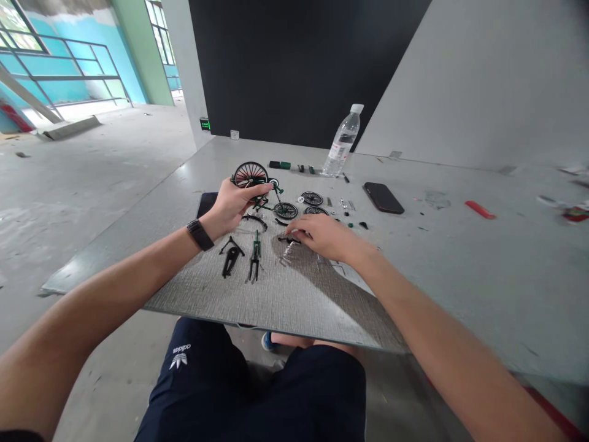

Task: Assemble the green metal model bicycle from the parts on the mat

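My left hand is closed around a miniature bicycle with a dark green frame, holding it above the mat. A big spoked wheel stands at its top, and a smaller one shows at its lower right. My right hand reaches down to the mat, its fingertips pinched at a small black curved part; the fingers partly hide it. Between the hands lies a thin black curved strip. Nearer my body are a green-and-black fork and a black crank-like piece.
Loose spoked wheels and several tiny parts lie beyond my right hand. A water bottle stands at the back, with green-and-black blocks to its left. A phone and a red object lie rightward. The table's near edge borders my lap.
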The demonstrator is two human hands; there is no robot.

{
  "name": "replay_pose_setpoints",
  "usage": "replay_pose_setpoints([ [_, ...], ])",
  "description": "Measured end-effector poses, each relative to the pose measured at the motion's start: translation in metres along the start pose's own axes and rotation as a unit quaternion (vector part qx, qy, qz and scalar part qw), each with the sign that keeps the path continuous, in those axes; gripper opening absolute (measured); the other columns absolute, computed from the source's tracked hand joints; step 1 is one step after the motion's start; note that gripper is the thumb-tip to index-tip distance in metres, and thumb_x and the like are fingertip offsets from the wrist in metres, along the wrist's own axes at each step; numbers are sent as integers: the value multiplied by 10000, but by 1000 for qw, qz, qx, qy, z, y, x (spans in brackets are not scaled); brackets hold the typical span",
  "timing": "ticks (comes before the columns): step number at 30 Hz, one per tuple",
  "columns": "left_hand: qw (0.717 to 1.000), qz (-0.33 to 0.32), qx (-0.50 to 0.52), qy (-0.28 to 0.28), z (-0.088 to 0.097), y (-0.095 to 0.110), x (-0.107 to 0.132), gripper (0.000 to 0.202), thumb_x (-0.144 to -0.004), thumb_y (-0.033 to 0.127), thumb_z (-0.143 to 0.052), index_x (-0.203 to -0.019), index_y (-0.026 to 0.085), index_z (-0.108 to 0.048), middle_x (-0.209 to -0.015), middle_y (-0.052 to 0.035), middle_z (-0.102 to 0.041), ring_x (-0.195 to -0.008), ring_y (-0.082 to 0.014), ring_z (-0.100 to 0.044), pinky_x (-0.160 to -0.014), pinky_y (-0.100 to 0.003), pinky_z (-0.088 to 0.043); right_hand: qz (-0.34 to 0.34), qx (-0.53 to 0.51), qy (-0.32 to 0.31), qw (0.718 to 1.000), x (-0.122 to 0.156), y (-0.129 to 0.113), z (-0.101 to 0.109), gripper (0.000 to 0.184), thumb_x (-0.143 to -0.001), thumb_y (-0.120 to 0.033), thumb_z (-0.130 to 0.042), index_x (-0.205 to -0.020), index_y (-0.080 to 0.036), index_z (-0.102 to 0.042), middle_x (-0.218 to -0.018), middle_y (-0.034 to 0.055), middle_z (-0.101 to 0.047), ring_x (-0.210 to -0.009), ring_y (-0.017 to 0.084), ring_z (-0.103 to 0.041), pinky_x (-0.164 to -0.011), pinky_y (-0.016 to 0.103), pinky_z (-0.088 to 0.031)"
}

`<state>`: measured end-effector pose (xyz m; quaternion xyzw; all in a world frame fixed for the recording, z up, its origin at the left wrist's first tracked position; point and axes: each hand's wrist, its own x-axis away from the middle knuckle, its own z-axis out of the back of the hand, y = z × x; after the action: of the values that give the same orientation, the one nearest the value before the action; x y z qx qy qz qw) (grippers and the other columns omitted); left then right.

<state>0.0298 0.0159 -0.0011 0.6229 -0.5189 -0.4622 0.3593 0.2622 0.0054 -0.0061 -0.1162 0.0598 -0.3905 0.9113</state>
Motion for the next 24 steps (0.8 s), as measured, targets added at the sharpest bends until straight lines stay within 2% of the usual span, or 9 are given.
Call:
replay_pose_setpoints([
  [17,1000,6,0,8,-2,2,1,300,-586,214,-937,-719,142,-678,-791,-51,-691,-742,-147,-633,-680,-291,-512,2,20,-3,1000,2,-1,3,321,-1006,-251,-427,-1163,-254,-707,-1138,81,-726,-998,245,-660,-821,370,-473],
  [24,1000,4,1,3,-1,1,1,290,-603,214,-932,-728,138,-682,-804,-52,-688,-753,-140,-632,-661,-262,-503,2,21,-2,1000,2,-3,3,323,-1004,-244,-425,-1154,-247,-711,-1126,80,-730,-1002,243,-661,-819,372,-479],
])
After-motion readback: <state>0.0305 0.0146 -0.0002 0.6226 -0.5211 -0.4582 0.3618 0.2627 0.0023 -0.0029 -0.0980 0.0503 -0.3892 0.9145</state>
